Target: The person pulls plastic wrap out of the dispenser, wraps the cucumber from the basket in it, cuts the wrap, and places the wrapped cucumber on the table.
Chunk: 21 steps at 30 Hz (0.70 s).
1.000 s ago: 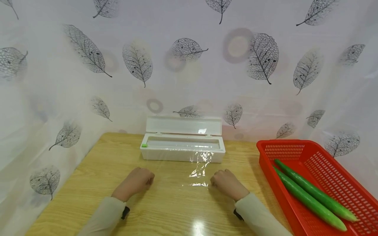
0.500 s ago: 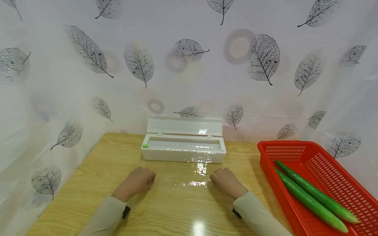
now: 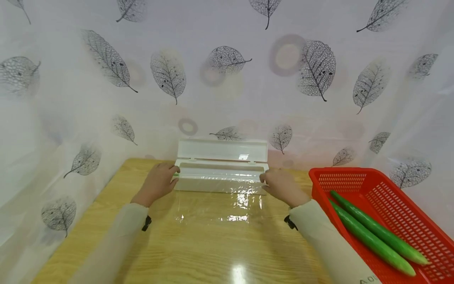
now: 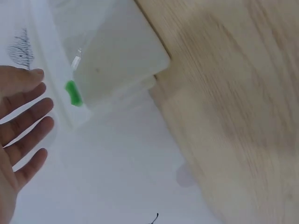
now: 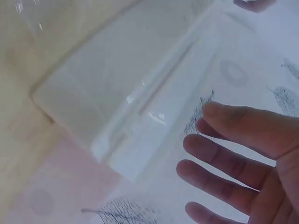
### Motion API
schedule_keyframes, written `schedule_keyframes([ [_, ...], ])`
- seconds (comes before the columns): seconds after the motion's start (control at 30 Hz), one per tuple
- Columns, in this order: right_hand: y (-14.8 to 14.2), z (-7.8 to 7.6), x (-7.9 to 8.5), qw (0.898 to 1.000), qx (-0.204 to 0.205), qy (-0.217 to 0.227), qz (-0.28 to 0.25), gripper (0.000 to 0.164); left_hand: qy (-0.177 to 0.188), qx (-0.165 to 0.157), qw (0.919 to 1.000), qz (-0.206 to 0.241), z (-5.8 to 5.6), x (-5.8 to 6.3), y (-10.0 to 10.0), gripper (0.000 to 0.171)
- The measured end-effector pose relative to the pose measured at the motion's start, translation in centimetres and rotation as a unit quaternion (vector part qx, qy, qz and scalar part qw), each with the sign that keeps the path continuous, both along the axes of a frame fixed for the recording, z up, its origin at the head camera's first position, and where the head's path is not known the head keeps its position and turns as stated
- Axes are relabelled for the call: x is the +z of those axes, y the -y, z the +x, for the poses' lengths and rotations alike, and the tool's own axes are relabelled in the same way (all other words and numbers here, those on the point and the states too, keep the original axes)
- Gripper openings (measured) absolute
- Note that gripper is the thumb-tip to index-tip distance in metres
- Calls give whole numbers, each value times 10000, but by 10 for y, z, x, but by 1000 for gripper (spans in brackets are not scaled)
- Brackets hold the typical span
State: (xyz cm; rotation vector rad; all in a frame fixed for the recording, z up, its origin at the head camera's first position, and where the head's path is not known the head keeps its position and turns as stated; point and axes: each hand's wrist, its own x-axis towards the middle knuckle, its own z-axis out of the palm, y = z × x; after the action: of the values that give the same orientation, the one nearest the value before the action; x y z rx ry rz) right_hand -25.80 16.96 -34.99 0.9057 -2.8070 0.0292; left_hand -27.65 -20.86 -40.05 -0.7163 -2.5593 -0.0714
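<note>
A long white cling film dispenser [image 3: 203, 184] stands at the back of the table with its lid [image 3: 221, 151] raised. Clear cling film [image 3: 242, 201] runs from it over the front and onto the wood, showing by its glints. My left hand [image 3: 159, 182] is at the dispenser's left end. In the left wrist view its loosely bent fingers are near the green slider [image 4: 73, 93], gripping nothing. At the opposite end is my right hand [image 3: 282, 184]; the right wrist view shows its fingers [image 5: 212, 182] relaxed and spread beside the dispenser, likewise gripping nothing.
On the right of the wooden table [image 3: 198, 252] stands a red plastic basket [image 3: 328, 228] holding two long green cucumbers [image 3: 372, 236]. A pale curtain with leaf prints [image 3: 227, 106] hangs close behind the dispenser and along the sides.
Both hands have left the table in front of the dispenser and moved forward and up to its two ends. Their curled fingers have loosened. The film still lies over the table.
</note>
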Motion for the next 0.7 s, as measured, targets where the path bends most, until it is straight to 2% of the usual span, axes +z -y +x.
schedule_keyframes([
  [0.17, -17, -15, 29, 9995, -4, -302, 23, 4, 90, -20, 9998, -191, -15, -1, 2, 25],
  [0.3, -38, -21, 42, 9977, -136, -559, 360, 14, 83, 80, 9989, -450, -23, -5, 3, 27],
  [0.37, -50, -22, 45, 9971, -165, -578, 461, 17, 63, 171, 9981, -594, -25, -8, 3, 29],
  [0.47, -69, -21, 47, 9961, -250, -574, 618, 11, 40, 292, 9971, -706, -29, -11, 3, 33],
  [0.6, -97, -15, 45, 9962, -508, -245, 667, 3, 59, 414, 9966, -713, -30, -12, 2, 38],
  [0.7, -120, -9, 41, 9958, -696, -13, 602, 4, 88, 455, 9968, -654, -29, -13, 3, 38],
])
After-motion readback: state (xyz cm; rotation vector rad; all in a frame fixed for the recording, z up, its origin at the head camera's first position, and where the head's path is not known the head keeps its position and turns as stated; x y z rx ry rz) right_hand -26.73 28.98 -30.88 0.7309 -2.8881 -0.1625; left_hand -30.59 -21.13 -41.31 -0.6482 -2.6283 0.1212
